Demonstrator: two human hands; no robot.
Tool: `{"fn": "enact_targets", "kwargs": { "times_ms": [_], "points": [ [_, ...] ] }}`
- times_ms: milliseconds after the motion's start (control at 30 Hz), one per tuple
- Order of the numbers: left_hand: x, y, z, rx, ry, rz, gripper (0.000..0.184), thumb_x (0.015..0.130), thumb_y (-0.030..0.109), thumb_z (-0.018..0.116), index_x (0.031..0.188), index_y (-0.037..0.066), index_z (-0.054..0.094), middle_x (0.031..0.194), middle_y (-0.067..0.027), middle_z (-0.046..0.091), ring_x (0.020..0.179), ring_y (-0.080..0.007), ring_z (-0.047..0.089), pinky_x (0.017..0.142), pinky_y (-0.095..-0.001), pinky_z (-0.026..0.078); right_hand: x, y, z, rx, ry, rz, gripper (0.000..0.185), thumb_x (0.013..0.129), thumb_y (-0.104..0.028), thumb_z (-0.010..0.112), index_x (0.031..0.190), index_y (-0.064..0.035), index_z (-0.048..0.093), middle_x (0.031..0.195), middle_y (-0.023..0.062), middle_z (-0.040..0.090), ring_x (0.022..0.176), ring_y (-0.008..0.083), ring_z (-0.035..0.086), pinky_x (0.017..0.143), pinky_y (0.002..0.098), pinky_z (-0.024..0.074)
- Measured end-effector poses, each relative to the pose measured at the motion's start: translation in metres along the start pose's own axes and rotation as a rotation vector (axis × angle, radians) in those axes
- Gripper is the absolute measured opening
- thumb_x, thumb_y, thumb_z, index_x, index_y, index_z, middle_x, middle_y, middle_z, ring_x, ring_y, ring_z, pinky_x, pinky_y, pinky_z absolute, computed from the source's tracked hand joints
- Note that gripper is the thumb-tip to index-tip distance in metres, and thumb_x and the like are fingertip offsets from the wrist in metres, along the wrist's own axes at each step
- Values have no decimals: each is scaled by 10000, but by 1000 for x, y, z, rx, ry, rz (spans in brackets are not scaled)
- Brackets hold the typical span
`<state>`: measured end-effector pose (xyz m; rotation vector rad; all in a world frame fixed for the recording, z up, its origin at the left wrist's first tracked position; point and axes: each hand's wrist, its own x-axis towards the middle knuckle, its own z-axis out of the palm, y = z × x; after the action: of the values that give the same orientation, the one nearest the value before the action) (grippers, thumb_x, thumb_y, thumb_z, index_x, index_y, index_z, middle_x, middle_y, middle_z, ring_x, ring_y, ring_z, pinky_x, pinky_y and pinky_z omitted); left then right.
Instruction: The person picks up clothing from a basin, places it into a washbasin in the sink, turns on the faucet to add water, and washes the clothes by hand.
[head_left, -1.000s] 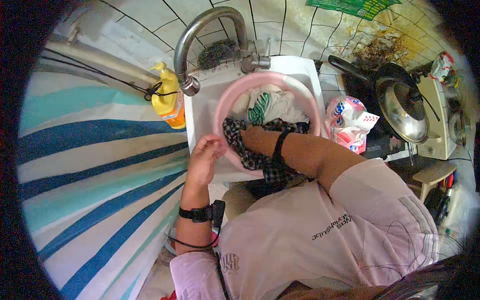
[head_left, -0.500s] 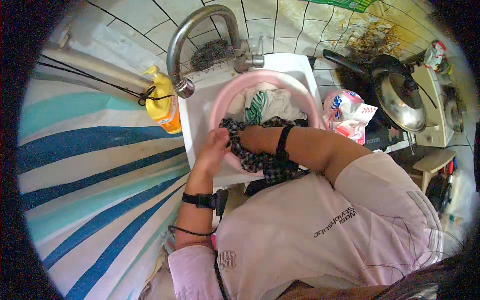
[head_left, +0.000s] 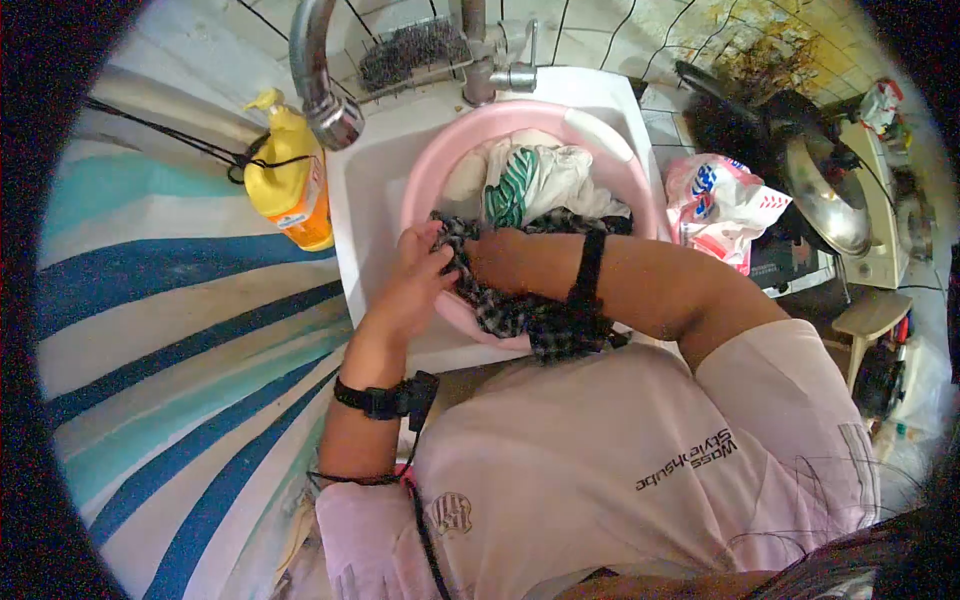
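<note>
A black-and-grey checked garment [head_left: 497, 312] lies bunched over the near side of a pink basin [head_left: 413, 190], part of it hanging past the rim. My left hand [head_left: 408, 282] grips its left end at the basin's edge, fingers curled into the fabric. Close beside it, my right hand [head_left: 497, 260] is closed on the same garment, its fingertips buried in the folds. Behind the hands, inside the basin, rests a white cloth [head_left: 565, 180] with a green striped part [head_left: 511, 186].
The basin stands in a white sink [head_left: 360, 215] below a metal faucet [head_left: 325, 105]. A yellow bottle [head_left: 285, 180] is at the left, by a striped curtain [head_left: 180, 290]. On the right are a pink-and-white plastic package [head_left: 722, 205] and a pan with a lid [head_left: 825, 200].
The view has shifted, so the faucet sits higher and further left. My left fingers have come over the garment's end, nearer my right hand. Both hands keep hold of it.
</note>
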<state>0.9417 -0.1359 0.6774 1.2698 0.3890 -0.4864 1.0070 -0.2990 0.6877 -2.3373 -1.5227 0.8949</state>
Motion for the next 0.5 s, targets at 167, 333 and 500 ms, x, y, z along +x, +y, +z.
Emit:
{"fn": "enact_targets", "kwargs": {
  "times_ms": [167,333,500],
  "points": [
    [5,1,-5,-119,-17,-8,450,858,166,538,1254,95,336,1271,-87,346,1092,-195,407,873,-406,391,2,7,9,-53,-9,-9,258,681,-147,663,927,-67,664,1120,139,568,890,292,624,732,388,517],
    [15,-1,-5,-82,-72,-15,446,853,177,542,1250,101,354,1216,-95,396,1047,-198,433,841,-408,407,8,10,15,-206,-123,-56,233,651,-143,681,874,-72,680,1127,163,554,858,281,626,759,380,504],
    [41,14,-4,139,12,-53,452,841,218,561,1237,100,376,1154,-88,457,1021,-204,458,809,-410,428,11,2,16,-182,-195,-126,264,657,-141,678,911,-72,663,1135,159,550,888,286,611,781,387,490]
  ]
}}
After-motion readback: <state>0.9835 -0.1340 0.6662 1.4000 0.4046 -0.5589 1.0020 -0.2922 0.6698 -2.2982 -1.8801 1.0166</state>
